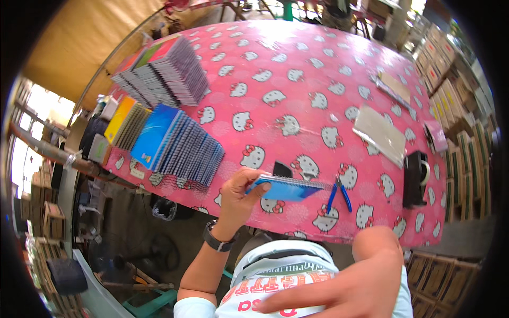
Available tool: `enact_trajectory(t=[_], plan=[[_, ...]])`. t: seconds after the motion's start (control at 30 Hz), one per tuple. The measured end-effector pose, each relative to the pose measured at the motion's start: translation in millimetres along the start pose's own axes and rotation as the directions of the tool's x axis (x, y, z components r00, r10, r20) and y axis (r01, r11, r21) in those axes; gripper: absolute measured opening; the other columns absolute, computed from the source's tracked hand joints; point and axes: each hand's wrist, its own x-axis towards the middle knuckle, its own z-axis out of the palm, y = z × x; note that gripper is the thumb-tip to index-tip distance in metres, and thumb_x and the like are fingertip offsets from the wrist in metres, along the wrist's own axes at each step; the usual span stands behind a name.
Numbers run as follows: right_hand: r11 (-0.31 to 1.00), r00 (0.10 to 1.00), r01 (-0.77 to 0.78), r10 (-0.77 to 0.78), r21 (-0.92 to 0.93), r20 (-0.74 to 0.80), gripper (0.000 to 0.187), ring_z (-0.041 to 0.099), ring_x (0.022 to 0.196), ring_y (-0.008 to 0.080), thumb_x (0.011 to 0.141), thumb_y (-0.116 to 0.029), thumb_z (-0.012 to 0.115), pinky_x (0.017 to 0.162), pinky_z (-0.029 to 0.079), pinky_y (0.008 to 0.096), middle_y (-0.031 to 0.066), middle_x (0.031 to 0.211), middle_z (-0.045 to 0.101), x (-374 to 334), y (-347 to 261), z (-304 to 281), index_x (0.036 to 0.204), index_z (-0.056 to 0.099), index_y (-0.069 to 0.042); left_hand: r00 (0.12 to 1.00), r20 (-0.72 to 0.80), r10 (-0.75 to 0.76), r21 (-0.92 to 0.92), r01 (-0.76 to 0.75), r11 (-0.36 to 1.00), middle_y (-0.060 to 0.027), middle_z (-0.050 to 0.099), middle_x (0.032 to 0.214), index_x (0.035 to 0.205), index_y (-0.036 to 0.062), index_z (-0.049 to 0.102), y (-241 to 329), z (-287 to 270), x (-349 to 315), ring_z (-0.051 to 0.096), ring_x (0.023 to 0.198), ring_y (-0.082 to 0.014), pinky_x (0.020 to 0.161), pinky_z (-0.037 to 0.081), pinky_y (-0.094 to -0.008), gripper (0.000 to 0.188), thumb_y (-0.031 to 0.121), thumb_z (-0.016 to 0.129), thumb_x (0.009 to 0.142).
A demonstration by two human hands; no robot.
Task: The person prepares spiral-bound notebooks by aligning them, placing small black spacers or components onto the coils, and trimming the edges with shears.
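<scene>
My left hand (241, 192) grips the left end of a blue spiral-bound notebook (291, 191), thumb on its cover. The notebook is tilted on edge above the near side of the table, its wire binding along the top. Behind it a small black object (282, 169) is partly hidden, its kind unclear. Just right of the notebook lie blue-handled cutting pliers (345, 198), handles spread toward me. My right hand (344, 294) is close to my body in front of the shirt, fingers stretched out and holding nothing.
Upright stacks of blue notebooks (185, 151), yellow ones (123, 124) and red-and-green-covered ones (177, 71) stand at left on the pink table cover (297, 122). At right are a black tape dispenser (414, 183), a clear plastic packet (379, 135) and a brown packet (393, 87).
</scene>
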Motion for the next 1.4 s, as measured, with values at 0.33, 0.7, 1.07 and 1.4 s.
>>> enact_trajectory(t=[0.33, 0.7, 1.07, 1.4], plan=[[0.621, 0.675, -0.736, 0.644, -0.27, -0.36, 0.036, 0.061, 0.08, 0.0298, 0.074, -0.007, 0.07, 0.07, 0.049, 0.0382, 0.012, 0.089, 0.063, -100, 63, 9, 0.108, 0.06, -0.001, 0.977, 0.039, 0.209, 0.218, -0.212, 0.953, -0.0084, 0.064, 0.091, 0.095, -0.0005, 0.064, 36, 24, -4, 0.06, 0.082, -0.013, 0.071, 0.048, -0.0249, 0.016, 0.005, 0.07, 0.081], [0.595, 0.619, -0.757, 0.785, -0.271, -0.006, 0.096, 0.053, 0.111, 0.0368, 0.071, -0.042, 0.076, 0.091, 0.043, 0.0424, 0.0239, 0.123, 0.053, -71, 69, 33, 0.141, 0.028, 0.002, 0.964, 0.138, 0.225, 0.328, -0.259, 0.908, -0.007, 0.066, 0.081, 0.09, 0.0021, 0.068, 63, -8, -16, 0.063, 0.071, -0.0122, 0.061, 0.048, -0.0233, 0.02, 0.004, 0.075, 0.072], [0.689, 0.7, -0.712, 0.679, -0.138, -0.22, 0.064, 0.06, 0.089, 0.0283, 0.077, -0.033, 0.073, 0.078, 0.049, 0.0358, 0.017, 0.111, 0.059, -8, 98, 116, 0.127, 0.049, 0.0, 0.979, 0.075, 0.19, 0.312, -0.204, 0.928, -0.0064, 0.066, 0.082, 0.09, 0.0001, 0.067, 81, -116, -34, 0.06, 0.071, -0.0092, 0.062, 0.047, -0.0231, 0.019, 0.004, 0.075, 0.073], [0.706, 0.679, -0.678, 0.492, -0.207, -0.545, 0.023, 0.06, 0.079, 0.0229, 0.081, -0.01, 0.07, 0.068, 0.049, 0.0311, 0.0115, 0.09, 0.062, 39, 100, 196, 0.101, 0.063, -0.002, 0.993, 0.098, 0.069, -0.006, -0.069, 0.998, -0.0048, 0.068, 0.08, 0.092, 0.001, 0.068, 79, -188, -39, 0.06, 0.07, -0.0058, 0.063, 0.049, -0.0199, 0.019, 0.004, 0.075, 0.075]])
